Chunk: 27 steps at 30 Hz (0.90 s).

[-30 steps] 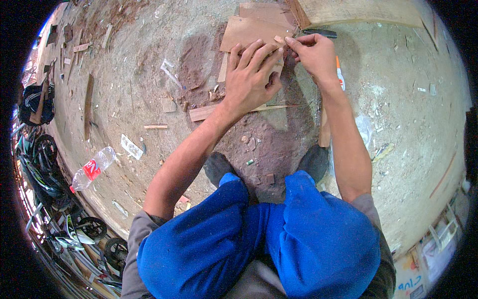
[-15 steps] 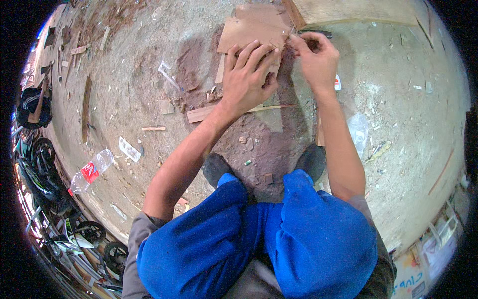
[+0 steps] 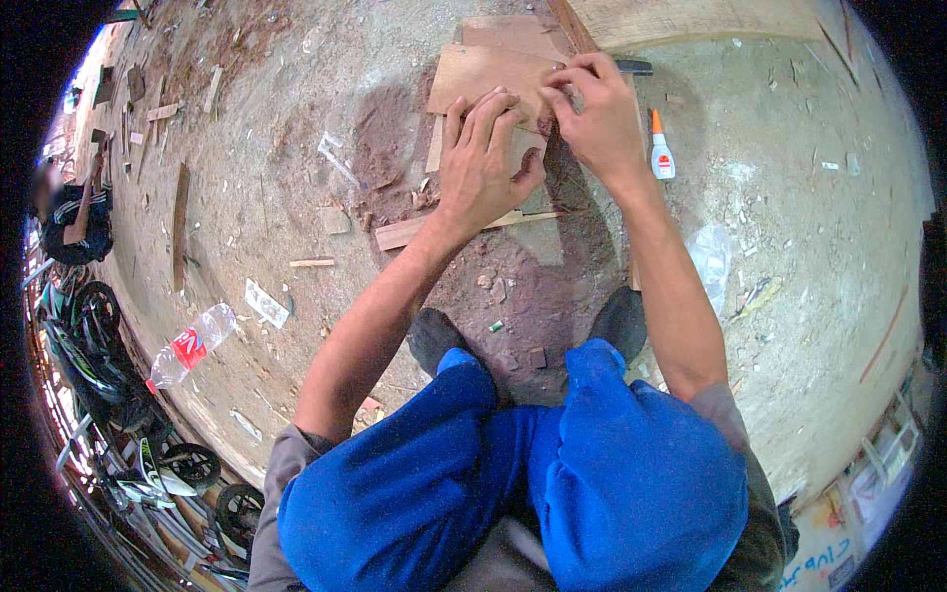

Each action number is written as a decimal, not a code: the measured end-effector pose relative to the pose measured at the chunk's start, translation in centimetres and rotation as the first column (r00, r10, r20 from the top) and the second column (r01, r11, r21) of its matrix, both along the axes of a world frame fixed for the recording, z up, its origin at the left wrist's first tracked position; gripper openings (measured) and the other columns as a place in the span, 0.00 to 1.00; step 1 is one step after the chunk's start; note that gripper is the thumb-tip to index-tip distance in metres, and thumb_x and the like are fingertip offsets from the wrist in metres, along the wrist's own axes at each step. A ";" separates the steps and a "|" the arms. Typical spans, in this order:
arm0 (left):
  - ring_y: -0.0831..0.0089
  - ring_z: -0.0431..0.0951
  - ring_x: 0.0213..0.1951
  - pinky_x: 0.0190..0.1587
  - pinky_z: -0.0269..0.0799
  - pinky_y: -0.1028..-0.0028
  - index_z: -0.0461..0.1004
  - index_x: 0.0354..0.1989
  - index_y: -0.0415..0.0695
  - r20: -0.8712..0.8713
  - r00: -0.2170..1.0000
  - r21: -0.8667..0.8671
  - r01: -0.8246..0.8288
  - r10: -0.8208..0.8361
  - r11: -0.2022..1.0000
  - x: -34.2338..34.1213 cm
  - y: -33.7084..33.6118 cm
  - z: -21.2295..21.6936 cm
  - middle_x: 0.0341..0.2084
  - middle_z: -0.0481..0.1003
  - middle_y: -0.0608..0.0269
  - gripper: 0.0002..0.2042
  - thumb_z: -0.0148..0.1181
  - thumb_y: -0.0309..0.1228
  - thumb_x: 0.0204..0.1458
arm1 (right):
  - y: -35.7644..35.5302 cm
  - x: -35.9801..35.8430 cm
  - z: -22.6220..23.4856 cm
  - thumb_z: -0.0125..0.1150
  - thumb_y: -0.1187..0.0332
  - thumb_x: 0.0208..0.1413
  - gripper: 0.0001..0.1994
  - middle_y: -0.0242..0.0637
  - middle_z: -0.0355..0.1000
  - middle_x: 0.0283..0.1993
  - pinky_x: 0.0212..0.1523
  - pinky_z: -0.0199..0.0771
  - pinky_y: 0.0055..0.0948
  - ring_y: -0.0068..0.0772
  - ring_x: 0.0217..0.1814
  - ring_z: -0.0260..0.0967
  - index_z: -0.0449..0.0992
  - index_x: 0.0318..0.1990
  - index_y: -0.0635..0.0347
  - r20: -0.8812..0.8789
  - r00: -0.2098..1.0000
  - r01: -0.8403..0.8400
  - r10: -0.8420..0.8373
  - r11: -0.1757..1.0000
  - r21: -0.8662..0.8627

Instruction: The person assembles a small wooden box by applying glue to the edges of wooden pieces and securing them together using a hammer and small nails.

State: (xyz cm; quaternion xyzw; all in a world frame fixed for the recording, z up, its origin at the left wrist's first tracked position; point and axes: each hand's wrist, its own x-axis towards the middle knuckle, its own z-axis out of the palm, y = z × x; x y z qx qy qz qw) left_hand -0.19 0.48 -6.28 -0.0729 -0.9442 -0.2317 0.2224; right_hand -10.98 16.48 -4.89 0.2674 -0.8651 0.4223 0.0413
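The person squats on a dusty concrete floor (image 3: 809, 247), with both knees in blue trousers (image 3: 513, 483) at the bottom of the view and both arms reaching forward. The left hand (image 3: 483, 163) lies palm down with the fingers spread and flat, pressing on a thin brown plywood piece (image 3: 478, 74) that rests on the floor in front of the person. The right hand (image 3: 597, 113) is just beside it, its fingers bent and pinched together at the near edge of the same piece; something small may be between the fingertips, but I cannot tell what, because the hand covers it. A second flat board lies partly under the first one, and a narrow wooden strip (image 3: 404, 233) lies on the floor just under the left wrist. To the right of the right hand stands a small white glue bottle (image 3: 661, 153) with an orange tip, near but not touching. A dark tool handle (image 3: 631, 67) shows behind the right hand. Red-brown sawdust covers the floor around the boards. Further left are wood offcuts, a plastic bottle (image 3: 192, 345) with a red label lying on its side, and parked motorbikes (image 3: 99, 365) at the edge. A crumpled clear plastic bag (image 3: 712, 252) lies to the right of the right forearm.
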 end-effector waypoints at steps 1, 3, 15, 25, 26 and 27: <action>0.59 0.68 0.65 0.72 0.53 0.49 0.70 0.56 0.43 -0.001 1.000 0.001 0.003 -0.003 1.000 0.0 0.0 0.1 0.57 0.70 0.56 0.29 0.71 0.34 0.42 | 0.5 -0.1 -0.4 0.69 0.69 0.54 0.11 0.46 0.73 0.50 0.57 0.74 0.43 0.52 0.56 0.72 0.83 0.44 0.59 -0.045 0.996 0.080 -0.078 0.996 0.042; 0.59 0.69 0.65 0.71 0.53 0.49 0.70 0.55 0.43 -0.003 1.000 0.001 0.011 -0.011 1.000 -0.1 0.1 0.2 0.57 0.70 0.56 0.29 0.71 0.34 0.42 | 1.8 -0.5 -1.0 0.68 0.70 0.54 0.09 0.47 0.73 0.50 0.56 0.75 0.42 0.52 0.55 0.72 0.83 0.41 0.61 -0.143 0.963 0.245 -0.229 0.963 0.112; 0.58 0.69 0.65 0.71 0.54 0.48 0.70 0.53 0.44 -0.011 1.000 -0.014 0.000 -0.001 1.000 0.0 0.2 0.2 0.56 0.70 0.55 0.27 0.70 0.34 0.42 | 1.1 1.4 -0.7 0.73 0.62 0.55 0.14 0.42 0.84 0.35 0.40 0.79 0.29 0.30 0.36 0.81 0.86 0.41 0.65 0.546 0.832 0.220 -0.096 0.961 -0.167; 0.58 0.68 0.65 0.71 0.54 0.47 0.70 0.54 0.43 0.001 1.000 -0.024 -0.005 0.005 1.000 0.0 0.2 0.3 0.56 0.70 0.55 0.27 0.70 0.35 0.43 | 1.0 0.7 -1.8 0.73 0.64 0.57 0.13 0.35 0.81 0.31 0.35 0.72 0.29 0.23 0.32 0.75 0.85 0.36 0.69 0.857 0.512 0.407 0.063 0.860 -0.307; 0.58 0.68 0.66 0.70 0.54 0.47 0.70 0.54 0.43 0.001 1.000 -0.027 -0.005 0.005 1.000 0.0 0.1 0.3 0.56 0.70 0.55 0.27 0.70 0.35 0.44 | 1.0 0.9 -1.4 0.72 0.64 0.57 0.13 0.36 0.81 0.31 0.35 0.73 0.30 0.26 0.32 0.75 0.85 0.37 0.68 0.855 0.518 0.396 0.022 0.880 -0.262; 0.58 0.68 0.66 0.70 0.54 0.47 0.70 0.54 0.43 0.001 1.000 -0.031 -0.005 0.005 1.000 0.0 0.0 0.3 0.57 0.70 0.55 0.27 0.70 0.35 0.44 | 1.1 1.3 -1.0 0.72 0.63 0.58 0.13 0.37 0.81 0.30 0.36 0.73 0.31 0.29 0.31 0.76 0.85 0.37 0.67 0.851 0.525 0.384 -0.020 0.898 -0.216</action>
